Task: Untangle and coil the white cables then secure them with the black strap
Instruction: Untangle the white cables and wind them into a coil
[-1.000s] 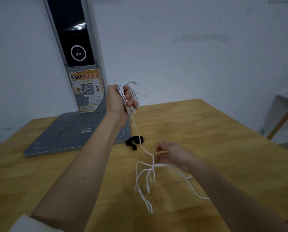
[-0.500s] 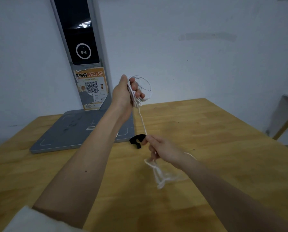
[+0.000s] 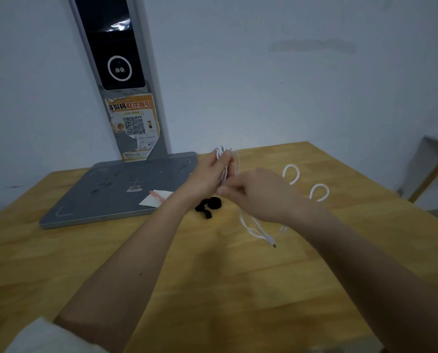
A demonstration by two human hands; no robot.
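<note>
Left hand (image 3: 207,178) gripping coiled white cables (image 3: 225,161) above counter's (image 3: 238,289) far edge | right hand (image 3: 256,194) pinching strand beside it | tail (image 3: 257,229) trails mid-counter | black strap (image 3: 209,206) lies below hands | advice: feed loops evenly, keep tension.

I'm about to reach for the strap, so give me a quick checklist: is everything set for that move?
1. Coil gripped in left hand: ok.
2. All cable wound in: not ok, a tail with plug lies on the table.
3. Right hand free: cannot tell, blurred at the coil.
4. Black strap within reach, unobstructed: ok.
5. Strap open, ready to wrap: cannot tell.
</note>
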